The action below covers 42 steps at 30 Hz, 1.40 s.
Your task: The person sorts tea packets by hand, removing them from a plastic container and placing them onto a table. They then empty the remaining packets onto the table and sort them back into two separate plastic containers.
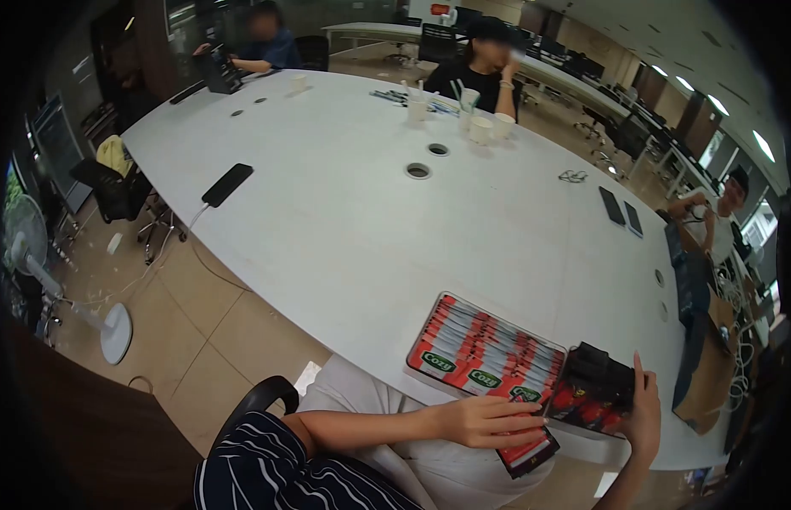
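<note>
A shallow clear tray (423, 342) of red-and-white packets marked "Cozy" lies at the table's near edge. Against its right side stands a dark box (615, 374) with red packets in it and a black piece on top. My left hand (489, 421) reaches across the tray's near right corner, its fingers closed over a red packet with a black end (529, 457), which sticks out past the table edge. My right hand (644, 416) grips the dark box at its right side, with one finger pointing up; its other fingers are partly hidden.
The white table (353, 212) bears a black phone (228, 185) on a cable, two more phones (612, 206), eyeglasses (572, 177), paper cups (480, 129) and pens. Three people sit around it. A cardboard box (710, 365) stands at right, a fan (115, 333) at left.
</note>
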Motion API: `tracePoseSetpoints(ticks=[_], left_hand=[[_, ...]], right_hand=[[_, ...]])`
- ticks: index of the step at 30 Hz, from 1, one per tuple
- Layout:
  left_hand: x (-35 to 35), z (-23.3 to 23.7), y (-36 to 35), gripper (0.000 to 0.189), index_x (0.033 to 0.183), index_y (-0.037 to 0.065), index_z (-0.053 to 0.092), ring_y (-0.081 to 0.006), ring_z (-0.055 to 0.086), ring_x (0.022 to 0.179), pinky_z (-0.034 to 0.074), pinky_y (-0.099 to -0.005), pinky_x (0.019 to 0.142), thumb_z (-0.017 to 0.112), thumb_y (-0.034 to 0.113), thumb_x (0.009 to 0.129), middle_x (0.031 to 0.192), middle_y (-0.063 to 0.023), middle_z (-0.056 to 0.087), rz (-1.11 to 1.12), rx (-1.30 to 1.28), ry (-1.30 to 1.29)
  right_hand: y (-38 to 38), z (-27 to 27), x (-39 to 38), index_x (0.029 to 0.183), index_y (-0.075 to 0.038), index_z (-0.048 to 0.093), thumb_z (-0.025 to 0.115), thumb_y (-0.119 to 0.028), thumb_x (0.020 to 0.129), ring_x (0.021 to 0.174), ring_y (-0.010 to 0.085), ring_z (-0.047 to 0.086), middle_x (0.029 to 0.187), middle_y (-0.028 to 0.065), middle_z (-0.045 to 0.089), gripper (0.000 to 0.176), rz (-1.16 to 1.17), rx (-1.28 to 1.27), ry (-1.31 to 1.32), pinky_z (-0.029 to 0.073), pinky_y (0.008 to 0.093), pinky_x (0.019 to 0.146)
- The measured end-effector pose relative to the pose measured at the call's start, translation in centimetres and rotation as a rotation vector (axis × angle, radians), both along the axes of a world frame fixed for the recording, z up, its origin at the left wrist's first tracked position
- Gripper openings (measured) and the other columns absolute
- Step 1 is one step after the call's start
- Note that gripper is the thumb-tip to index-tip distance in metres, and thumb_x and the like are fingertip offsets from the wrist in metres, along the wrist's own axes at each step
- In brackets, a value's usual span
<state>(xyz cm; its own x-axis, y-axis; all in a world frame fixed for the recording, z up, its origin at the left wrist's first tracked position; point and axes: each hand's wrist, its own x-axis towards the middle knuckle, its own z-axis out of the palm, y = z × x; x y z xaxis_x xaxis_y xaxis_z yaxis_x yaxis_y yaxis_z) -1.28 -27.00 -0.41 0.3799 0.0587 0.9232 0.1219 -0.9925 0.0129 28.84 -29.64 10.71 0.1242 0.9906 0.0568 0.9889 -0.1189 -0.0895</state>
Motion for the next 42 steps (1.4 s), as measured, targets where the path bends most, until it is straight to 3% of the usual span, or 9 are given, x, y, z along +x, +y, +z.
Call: tracePoseSetpoints(ticks=[7, 13, 22, 28, 31, 34, 38, 40, 42], left_hand=[[-0.3, -0.3, -0.2, 0.028, 0.115, 0.004, 0.063, -0.0307, 0.06, 0.115, 0.053, -0.0333, 0.077, 0.057, 0.009, 0.089, 0.125, -0.0132, 0.06, -0.044, -0.043, -0.021], [0.1, -0.5, 0.4, 0.026, 0.089, 0.008, 0.072, -0.0336, 0.064, 0.111, 0.049, -0.0386, 0.083, 0.05, 0.02, 0.097, 0.12, -0.015, 0.065, -0.075, 0.067, -0.035], [-0.1, -1.1, -0.3, 0.016, 0.098, 0.01, 0.069, -0.0321, 0.062, 0.114, 0.045, -0.0426, 0.09, 0.054, 0.013, 0.094, 0.117, -0.0099, 0.067, -0.142, -0.056, 0.003], [-0.3, 0.1, 0.0, 0.018, 0.103, 0.01, 0.069, -0.0299, 0.064, 0.111, 0.045, -0.0404, 0.09, 0.054, 0.014, 0.094, 0.109, -0.009, 0.069, -0.129, -0.089, -0.006], [-1.4, 1.3, 0.0, 0.016, 0.104, 0.011, 0.066, -0.0238, 0.061, 0.112, 0.048, -0.0435, 0.086, 0.057, 0.011, 0.091, 0.105, 0.0015, 0.067, -0.229, -0.223, 0.101], [-0.4, 0.5, -0.3, 0.027, 0.116, 0.005, 0.062, -0.028, 0.063, 0.113, 0.049, -0.0369, 0.091, 0.057, 0.015, 0.091, 0.12, -0.0112, 0.065, -0.123, -0.168, -0.022], [-1.6, 1.6, 0.1, 0.03, 0.115, 0.007, 0.066, -0.0253, 0.063, 0.113, 0.05, -0.0314, 0.091, 0.059, 0.011, 0.086, 0.121, -0.0129, 0.065, -0.141, -0.215, 0.163], [-1.8, 1.4, -0.3, 0.031, 0.115, 0.006, 0.065, -0.0259, 0.064, 0.111, 0.051, -0.0323, 0.091, 0.059, 0.01, 0.085, 0.121, -0.0144, 0.064, -0.129, -0.262, 0.156], [-2.1, 1.3, 0.0, 0.029, 0.112, 0.002, 0.066, -0.0268, 0.065, 0.108, 0.052, -0.0328, 0.09, 0.06, 0.008, 0.084, 0.118, -0.0167, 0.065, -0.141, -0.298, 0.168]], right_hand=[[0.6, -1.5, 2.1, 0.142, -0.013, 0.038, 0.079, 0.002, 0.01, 0.099, 0.0321, 0.052, 0.107, 0.0098, 0.046, 0.139, 0.168, 0.112, 0.099, 0.044, 0.0368, 0.089], [1.4, -2.3, 3.6, 0.142, -0.004, 0.036, 0.079, -0.009, 0.04, 0.098, 0.0294, 0.05, 0.103, 0.0114, 0.041, 0.111, 0.22, 0.082, 0.099, 0.04, 0.0315, 0.089], [1.2, -2.2, 3.1, 0.146, -0.005, 0.031, 0.083, -0.009, 0.03, 0.1, 0.0275, 0.049, 0.107, 0.0101, 0.04, 0.126, 0.129, 0.059, 0.125, 0.039, 0.0308, 0.095], [0.1, -1.3, 3.1, 0.147, -0.005, 0.03, 0.081, -0.005, 0.034, 0.123, 0.0306, 0.045, 0.133, 0.0124, 0.04, 0.124, 0.139, 0.041, 0.253, 0.033, 0.036, 0.108], [-1.0, 0.6, 2.7, 0.144, -0.003, 0.036, 0.077, -0.007, 0.042, 0.136, 0.0317, 0.036, 0.147, 0.0152, 0.036, 0.11, 0.155, 0.077, 0.268, 0.026, 0.0392, 0.114], [-3.2, 3.2, -1.3, 0.139, 0.0, 0.043, 0.078, -0.018, 0.055, 0.134, 0.0353, 0.038, 0.145, 0.0158, 0.042, 0.092, 0.048, 0.279, 0.192, 0.028, 0.0439, 0.112], [-5.8, 2.4, -8.9, 0.105, -0.005, 0.067, 0.077, -0.036, 0.053, 0.109, 0.035, 0.058, 0.111, 0.0121, 0.064, 0.061, 0.502, 0.348, 0.356, 0.047, 0.0469, 0.091], [-5.3, 1.8, -12.1, 0.112, -0.011, 0.066, 0.074, -0.008, 0.054, 0.095, 0.0258, 0.062, 0.102, 0.0063, 0.061, 0.059, 0.641, 0.288, 0.338, 0.051, 0.0347, 0.076], [-5.1, 0.3, -14.4, 0.088, -0.01, 0.07, 0.062, -0.012, 0.067, 0.091, 0.0214, 0.064, 0.094, 0.0029, 0.066, 0.022, 0.503, 0.391, 0.372, 0.051, 0.0328, 0.074]])
